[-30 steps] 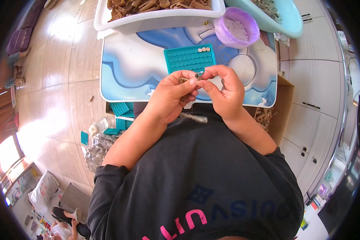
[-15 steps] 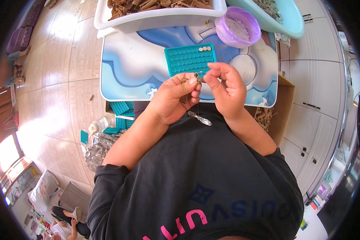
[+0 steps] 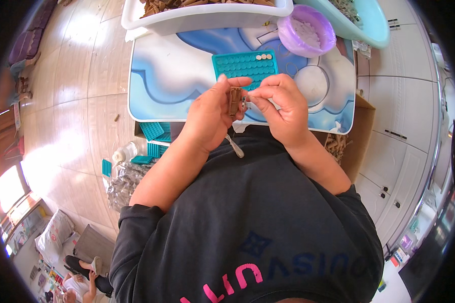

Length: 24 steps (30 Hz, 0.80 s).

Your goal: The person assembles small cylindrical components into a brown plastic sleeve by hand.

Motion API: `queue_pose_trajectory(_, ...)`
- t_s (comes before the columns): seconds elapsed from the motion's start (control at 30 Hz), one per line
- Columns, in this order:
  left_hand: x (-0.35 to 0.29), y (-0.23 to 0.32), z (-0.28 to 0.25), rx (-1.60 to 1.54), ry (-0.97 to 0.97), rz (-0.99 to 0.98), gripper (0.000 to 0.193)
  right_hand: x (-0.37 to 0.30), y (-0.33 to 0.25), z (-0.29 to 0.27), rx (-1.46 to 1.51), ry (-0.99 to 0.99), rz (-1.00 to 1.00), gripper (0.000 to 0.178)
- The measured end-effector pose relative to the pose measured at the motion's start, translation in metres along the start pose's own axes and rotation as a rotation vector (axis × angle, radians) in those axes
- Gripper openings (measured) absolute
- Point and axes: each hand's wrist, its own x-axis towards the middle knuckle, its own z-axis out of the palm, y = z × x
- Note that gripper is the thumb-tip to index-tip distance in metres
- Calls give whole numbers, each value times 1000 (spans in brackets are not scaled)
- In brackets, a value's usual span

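Note:
A small brown rectangular block (image 3: 234, 102), ridged like carved wood, is held in my left hand (image 3: 207, 113) between thumb and fingers. Against its right side sits a tiny silvery metal piece (image 3: 244, 102). My right hand (image 3: 286, 111) pinches thumb and forefinger together beside that piece; what is between the tips is too small to make out. Below my left hand hangs a silver, spoon-handle-shaped thing (image 3: 235, 147), close to my black shirt. Just beyond my hands lies a teal tray (image 3: 230, 63) with rows of round hollows, with several pale discs (image 3: 264, 57) in its far right corner.
On the blue-and-white table (image 3: 162, 86) stand a white tub (image 3: 207, 20) of brown pieces, a purple bowl (image 3: 322, 48) and a pale aqua basin (image 3: 374, 30). A cardboard box (image 3: 364, 118) is at the right; teal trays (image 3: 151, 130) and a clear bag (image 3: 124, 184) lie at lower left.
My left hand has turned, bringing the brown block upright into view. My right fingers have come down and closed beside the metal piece. The hanging silver thing has swung left.

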Motion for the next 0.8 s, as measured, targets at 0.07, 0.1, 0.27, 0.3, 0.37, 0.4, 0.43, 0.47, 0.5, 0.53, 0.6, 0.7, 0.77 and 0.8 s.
queue_pose_trajectory(0.07, 0, -5, -2, -44, -29, -13, 44, -1, 2, 2, -26, -16, -33, 9)
queue_pose_trajectory(0.1, 1, -6, -3, -62, -63, -10, 42, -1, 3, 3, -54, -30, -66, 9)
queue_pose_trajectory(0.27, -1, -8, -5, -75, -96, 13, 41, 1, 4, 5, -99, -17, -86, 10)
queue_pose_trajectory(0.3, -1, -8, -6, -69, -101, 28, 41, 1, 5, 5, -109, -21, -101, 11)
queue_pose_trajectory(0.37, -2, -8, -6, -62, -108, 41, 41, 3, 7, 7, -147, -4, -125, 10)
queue_pose_trajectory(0.4, -3, -7, -4, -39, -87, 41, 40, 4, 8, 7, -185, 13, -150, 10)
queue_pose_trajectory(0.43, -4, -6, -2, -16, -66, 40, 40, 5, 8, 6, -186, 13, -149, 10)
queue_pose_trajectory(0.47, -5, -6, 0, -17, -67, 39, 40, 5, 8, 6, -204, 10, -152, 10)
queue_pose_trajectory(0.5, -6, -5, 3, 59, -55, 53, 39, 5, 8, 5, -221, 7, -157, 10)
queue_pose_trajectory(0.53, -7, -5, 5, 134, -44, 67, 38, 6, 9, 4, -222, 7, -157, 10)
queue_pose_trajectory(0.6, -6, -4, 4, 146, -47, 66, 37, 8, 9, 2, -246, -48, -177, 10)
queue_pose_trajectory(0.7, -4, -4, 3, 139, -48, 69, 34, 10, 4, 5, -264, -37, -173, 11)
queue_pose_trajectory(0.77, -3, -4, 1, 119, -45, 72, 33, 7, 0, 5, -257, -27, -168, 12)
queue_pose_trajectory(0.8, -2, -5, 0, 109, -28, 81, 32, 6, -2, 6, -252, -16, -163, 12)
